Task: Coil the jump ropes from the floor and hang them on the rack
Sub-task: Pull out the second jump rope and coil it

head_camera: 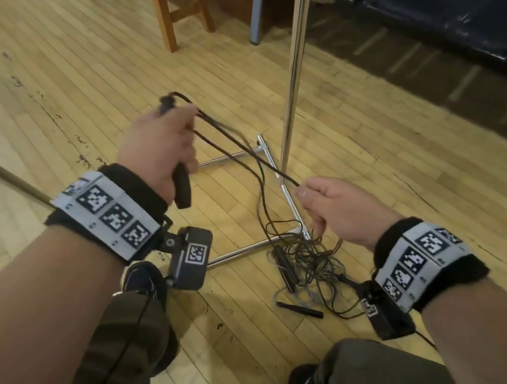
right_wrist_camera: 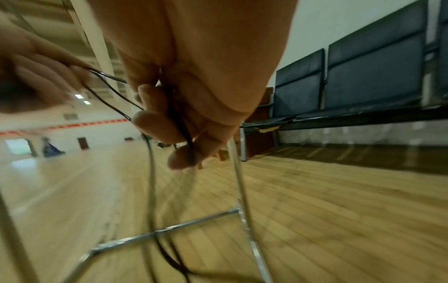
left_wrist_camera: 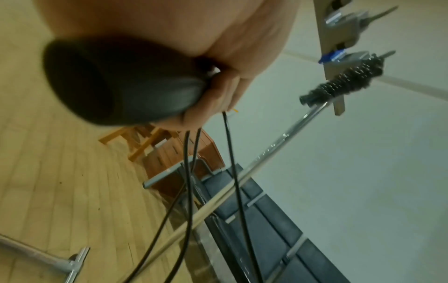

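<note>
Below the left hand (head_camera: 156, 146) a black handle (head_camera: 182, 188) stuck out — fingers curled round it. Its rope (head_camera: 219, 144) ran to the right hand (head_camera: 335, 209), pinched there.

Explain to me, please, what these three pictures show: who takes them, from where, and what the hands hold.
No machine here: a person works with bare hands over a wooden floor. The head view comes from a camera worn on the head, looking down; the two others come from cameras worn on each wrist, looking along the fingers. The left hand grips a black handle and loops of thin black cord. The right hand pinches that cord further along. On the floor lie a tangle of cords, a loose black handle and the base of a metal stand.
</note>
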Tool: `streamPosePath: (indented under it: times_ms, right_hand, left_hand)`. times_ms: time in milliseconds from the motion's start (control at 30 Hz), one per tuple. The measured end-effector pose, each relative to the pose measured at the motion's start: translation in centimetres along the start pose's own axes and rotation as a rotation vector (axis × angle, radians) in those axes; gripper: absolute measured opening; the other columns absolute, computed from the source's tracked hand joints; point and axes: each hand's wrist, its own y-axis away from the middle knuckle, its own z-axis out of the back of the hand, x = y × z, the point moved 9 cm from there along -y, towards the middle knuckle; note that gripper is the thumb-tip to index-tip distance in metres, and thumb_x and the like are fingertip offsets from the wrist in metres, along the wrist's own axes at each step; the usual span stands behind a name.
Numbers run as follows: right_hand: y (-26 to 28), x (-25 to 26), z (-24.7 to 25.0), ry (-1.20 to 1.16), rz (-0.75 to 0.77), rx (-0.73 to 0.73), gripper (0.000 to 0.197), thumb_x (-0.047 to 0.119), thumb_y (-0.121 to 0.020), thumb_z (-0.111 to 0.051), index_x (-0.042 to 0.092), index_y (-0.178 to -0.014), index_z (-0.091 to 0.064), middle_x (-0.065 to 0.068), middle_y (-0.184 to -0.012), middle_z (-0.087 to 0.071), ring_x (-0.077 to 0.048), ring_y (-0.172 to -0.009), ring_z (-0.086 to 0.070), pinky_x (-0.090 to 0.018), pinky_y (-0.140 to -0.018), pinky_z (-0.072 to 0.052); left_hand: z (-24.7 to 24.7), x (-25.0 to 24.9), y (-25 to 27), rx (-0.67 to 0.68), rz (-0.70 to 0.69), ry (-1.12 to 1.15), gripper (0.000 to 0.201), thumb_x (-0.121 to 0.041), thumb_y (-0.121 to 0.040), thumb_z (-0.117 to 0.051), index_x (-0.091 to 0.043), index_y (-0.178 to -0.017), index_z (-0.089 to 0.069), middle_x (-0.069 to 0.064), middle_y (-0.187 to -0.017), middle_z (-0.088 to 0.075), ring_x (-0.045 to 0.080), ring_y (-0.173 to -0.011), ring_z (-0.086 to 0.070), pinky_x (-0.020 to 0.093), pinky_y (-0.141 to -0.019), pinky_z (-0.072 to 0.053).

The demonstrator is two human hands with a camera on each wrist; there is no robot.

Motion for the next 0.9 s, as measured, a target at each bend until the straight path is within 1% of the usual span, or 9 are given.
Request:
streamPosePath:
  times_ms: [100, 200, 333, 433, 500, 600, 700, 767, 900]
  right_hand:
    - [0.5, -4.4, 1.3, 0.198, -0.137, 0.041, 0.037, 0.047, -0.106, -0.041, 0.024, -0.084, -0.059, 0.004, -0.066, -0.06, -0.011, -0.059, -0.058, -0.037, -0.069, -0.053]
    - [0.8, -6.0, 3.7, 0.302, -0.208, -0.082, 0.038, 0.044, -0.106, -0.042, 0.016, -0.093, -0.065, 0.001, -0.07, -0.062, -0.006, -0.056, -0.056, -0.031, -0.06, -0.049]
    - [1.0, -3.6, 6.0, 0.033, -0.146, -0.282, 0.035, 0.042, -0.105, -0.047, 0.018, -0.089, -0.066, 0.004, -0.069, -0.059, -0.011, -0.061, -0.065, -0.051, -0.075, -0.063]
    - [1.4, 0.4, 5.6, -0.171, 0.001, -0.257, 0.031, 0.039, -0.102, -0.05, 0.018, -0.085, -0.066, 0.008, -0.058, -0.044, -0.012, -0.048, -0.043, -0.04, -0.051, -0.05]
    - [1.6, 2.8, 4.2, -0.124, 0.07, -0.172, 0.03, 0.038, -0.102, -0.05, 0.021, -0.085, -0.068, 0.011, -0.056, -0.045, -0.008, -0.047, -0.038, -0.032, -0.049, -0.036]
    - [1.4, 4.9, 2.3, -0.083, 0.107, -0.073, 0.028, 0.033, -0.103, -0.052, 0.018, -0.087, -0.069, 0.016, -0.053, -0.05, -0.002, -0.045, -0.04, -0.027, -0.049, -0.034]
    - [1.6, 5.6, 1.5, -0.094, 0.131, -0.01, 0.029, 0.027, -0.103, -0.056, 0.009, -0.085, -0.07, 0.025, -0.051, -0.053, 0.002, -0.042, -0.047, -0.013, -0.044, -0.035]
    - [2.0, 5.6, 1.4, -0.101, 0.127, 0.007, 0.029, 0.03, -0.101, -0.057, 0.011, -0.084, -0.069, 0.011, -0.053, -0.047, -0.005, -0.045, -0.039, -0.022, -0.045, -0.033]
    - [2.5, 5.2, 2.0, -0.315, 0.086, 0.019, 0.029, 0.02, -0.103, -0.053, 0.0, -0.086, -0.063, -0.009, -0.062, -0.037, -0.015, -0.048, -0.03, -0.025, -0.043, -0.024]
  left_hand:
    - [2.4, -0.9, -0.7, -0.109, -0.028, 0.044, 0.021, -0.025, -0.105, -0.057, -0.02, -0.085, -0.059, -0.013, -0.048, -0.049, 0.001, -0.037, -0.041, 0.017, -0.038, -0.037]
    - [4.0, 0.2, -1.0, -0.219, -0.028, -0.212, 0.014, -0.03, -0.1, -0.068, -0.017, -0.093, -0.067, -0.012, -0.053, -0.054, 0.005, -0.042, -0.047, 0.024, -0.044, -0.044]
    - [3.0, 0.4, -0.6, -0.202, -0.087, -0.558, 0.016, -0.041, -0.1, -0.065, -0.026, -0.103, -0.073, -0.01, -0.055, -0.061, 0.011, -0.048, -0.053, 0.035, -0.057, -0.054]
    - [0.3, 0.9, 0.2, -0.006, -0.12, -0.527, 0.023, -0.043, -0.1, -0.068, -0.041, -0.122, -0.071, -0.007, -0.061, -0.064, 0.012, -0.05, -0.053, 0.033, -0.055, -0.051]
    - [-3.4, 2.5, 1.4, 0.325, -0.09, -0.484, 0.035, -0.043, -0.097, -0.07, -0.047, -0.132, -0.067, -0.005, -0.065, -0.063, 0.013, -0.05, -0.051, 0.03, -0.05, -0.047]
    - [-8.2, 5.2, 4.5, 0.718, 0.0, -0.428, 0.047, -0.043, -0.095, -0.073, -0.047, -0.141, -0.062, -0.002, -0.063, -0.062, 0.014, -0.044, -0.049, 0.025, -0.047, -0.045]
    - [-8.9, 5.4, 4.9, 0.724, -0.023, -0.498, 0.025, -0.042, -0.097, -0.072, -0.035, -0.121, -0.073, 0.0, -0.059, -0.061, 0.014, -0.04, -0.047, 0.024, -0.045, -0.042]
    - [-7.9, 5.0, 4.3, 0.681, -0.014, -0.619, 0.021, -0.051, -0.096, -0.072, -0.03, -0.098, -0.076, 0.0, -0.06, -0.063, 0.015, -0.042, -0.047, 0.025, -0.045, -0.041]
    - [-7.3, 5.2, 4.7, 0.716, 0.071, -0.577, 0.03, -0.054, -0.086, -0.072, -0.031, -0.105, -0.077, 0.001, -0.059, -0.063, 0.014, -0.04, -0.046, 0.022, -0.042, -0.039]
